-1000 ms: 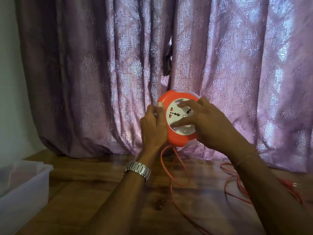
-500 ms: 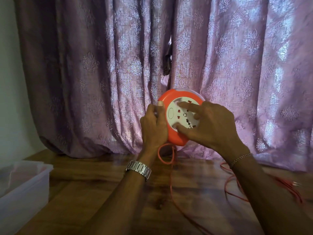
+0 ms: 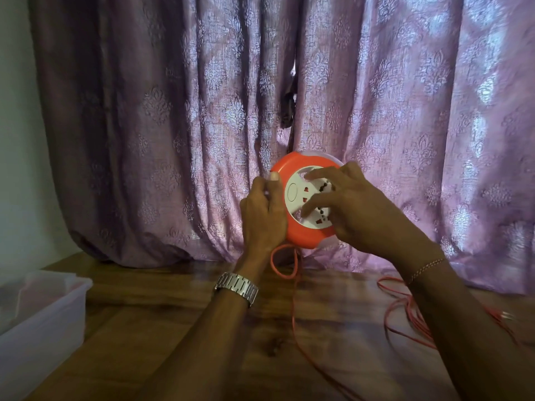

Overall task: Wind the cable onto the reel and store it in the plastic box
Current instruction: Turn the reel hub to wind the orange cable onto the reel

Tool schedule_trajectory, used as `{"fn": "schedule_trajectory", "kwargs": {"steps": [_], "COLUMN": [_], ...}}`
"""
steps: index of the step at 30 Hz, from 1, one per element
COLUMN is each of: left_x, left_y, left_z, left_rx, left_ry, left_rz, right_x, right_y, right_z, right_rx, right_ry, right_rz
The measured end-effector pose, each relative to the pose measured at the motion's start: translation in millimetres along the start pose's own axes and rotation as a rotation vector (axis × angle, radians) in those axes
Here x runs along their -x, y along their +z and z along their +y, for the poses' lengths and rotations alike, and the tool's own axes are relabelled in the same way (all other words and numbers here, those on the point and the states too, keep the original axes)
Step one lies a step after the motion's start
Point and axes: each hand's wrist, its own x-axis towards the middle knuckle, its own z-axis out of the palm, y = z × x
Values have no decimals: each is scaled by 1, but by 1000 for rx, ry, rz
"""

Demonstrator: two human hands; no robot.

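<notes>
An orange cable reel (image 3: 301,235) with a white socket face is held up in front of the curtain, above the wooden table. My left hand (image 3: 262,215) grips its left rim, thumb on the front edge. My right hand (image 3: 350,206) lies on the white socket disc, with thumb and fingers hooked into the disc's cut-outs. The orange cable (image 3: 292,302) hangs from the reel's underside in a small loop, then runs down across the table toward me. More of the cable lies in loose coils (image 3: 405,316) at the right, partly hidden by my right forearm.
A translucent plastic box (image 3: 43,319) stands open at the table's left edge. A purple patterned curtain (image 3: 202,111) hangs right behind the reel. The wooden tabletop (image 3: 173,328) spreads between the box and the cable. The cable's plug end (image 3: 508,315) lies at the far right.
My right hand has turned the white socket disc, its sockets now sit at a different angle. The loop of cable under the reel has shifted. My left hand keeps its hold.
</notes>
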Motion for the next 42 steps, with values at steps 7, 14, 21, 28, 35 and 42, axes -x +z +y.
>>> {"fn": "schedule_trajectory", "kwargs": {"steps": [7, 14, 21, 28, 35, 42], "left_x": [1, 2, 4, 4, 3, 4], "left_y": [2, 2, 3, 2, 2, 3], "left_z": [-1, -2, -3, 1, 3, 3], "left_rx": [9, -4, -10, -23, -36, -47], "left_ry": [48, 53, 38, 35, 20, 41], "left_rz": [-1, -8, -42, -18, -9, -26], "right_x": [-2, -1, 0, 1, 0, 1], "right_y": [0, 7, 1, 6, 20, 27], "right_z": [-7, -11, -14, -7, -13, -20], "right_rx": [146, 220, 206, 193, 135, 176], "right_ry": [80, 150, 234, 296, 443, 555], "right_rz": [-140, -99, -80, 23, 256, 344]}}
